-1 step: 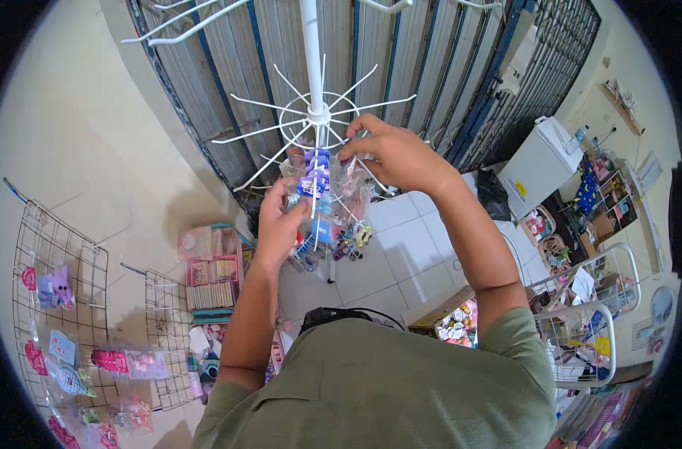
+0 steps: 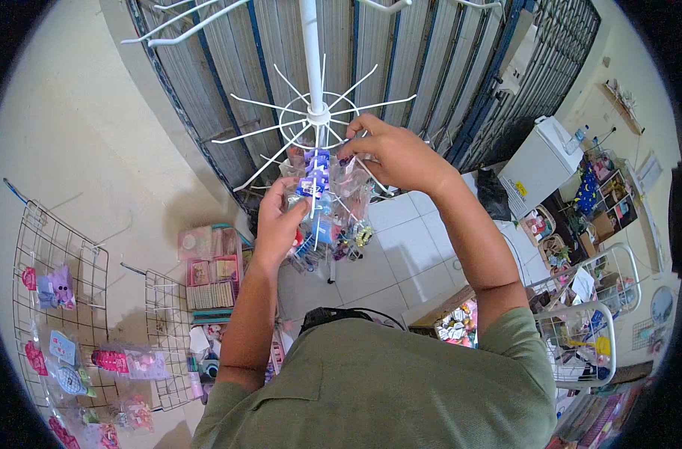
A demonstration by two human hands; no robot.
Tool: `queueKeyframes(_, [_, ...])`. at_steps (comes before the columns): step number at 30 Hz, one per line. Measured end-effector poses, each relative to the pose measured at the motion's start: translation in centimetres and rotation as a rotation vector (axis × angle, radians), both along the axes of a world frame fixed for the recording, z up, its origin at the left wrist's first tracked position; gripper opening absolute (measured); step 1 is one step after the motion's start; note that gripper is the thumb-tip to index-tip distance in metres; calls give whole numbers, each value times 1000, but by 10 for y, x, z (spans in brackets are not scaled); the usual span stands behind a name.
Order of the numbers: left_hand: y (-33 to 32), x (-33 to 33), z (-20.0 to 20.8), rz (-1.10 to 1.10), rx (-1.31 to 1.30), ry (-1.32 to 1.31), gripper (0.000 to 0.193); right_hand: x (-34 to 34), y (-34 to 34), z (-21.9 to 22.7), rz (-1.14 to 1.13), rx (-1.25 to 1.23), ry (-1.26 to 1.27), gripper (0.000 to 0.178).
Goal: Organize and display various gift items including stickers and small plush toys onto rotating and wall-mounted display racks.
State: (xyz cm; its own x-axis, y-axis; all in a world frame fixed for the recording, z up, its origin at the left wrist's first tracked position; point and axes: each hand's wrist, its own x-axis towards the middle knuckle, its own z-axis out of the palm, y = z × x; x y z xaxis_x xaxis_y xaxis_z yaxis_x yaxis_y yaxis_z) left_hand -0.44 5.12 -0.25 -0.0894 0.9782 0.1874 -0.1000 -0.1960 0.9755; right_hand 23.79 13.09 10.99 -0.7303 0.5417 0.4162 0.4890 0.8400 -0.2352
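Handling clear packets (image 2: 326, 230) at a white rack (image 2: 318, 114), a person in a green shirt (image 2: 401, 385) worked with both arms stretched forward. The packets hung in a cluster below the rack's hub, their purple-blue cards (image 2: 315, 173) lined up along a hook on the side nearest the wearer, above the tiled floor (image 2: 408, 247). The step in hand appeared to be arranging the packets on the hooks; the next move seemed to call for steadying the cluster on the left while the right fingertips worked among the hooks.

The left hand (image 2: 280, 224) lay against the cluster's left side, thumb and fingers curved with a narrow gap, the thumb beside the cards; whether it gripped a packet could not be told. The right hand (image 2: 404, 159) arched over the right side, forefinger crooked and apart from the lower fingers, whose tips met the plastic near the hub. Any pinch there was hidden.
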Motion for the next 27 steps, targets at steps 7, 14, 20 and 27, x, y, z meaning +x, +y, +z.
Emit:
queueKeyframes(7, [0,0,11,-25,29,-9,33,-2,-1,1,5,6,-12,28])
queueKeyframes(14, [5,-14,20,-96,35,-45,37,-4,3,1,10,7,-37,28])
queueKeyframes(20, [9,-13,7,-120,58,-39,37,-1,2,3,40,10,-18,32])
queueKeyframes(27, [6,-6,-16,-118,142,-31,49,6,-5,11,65,-149,133,42])
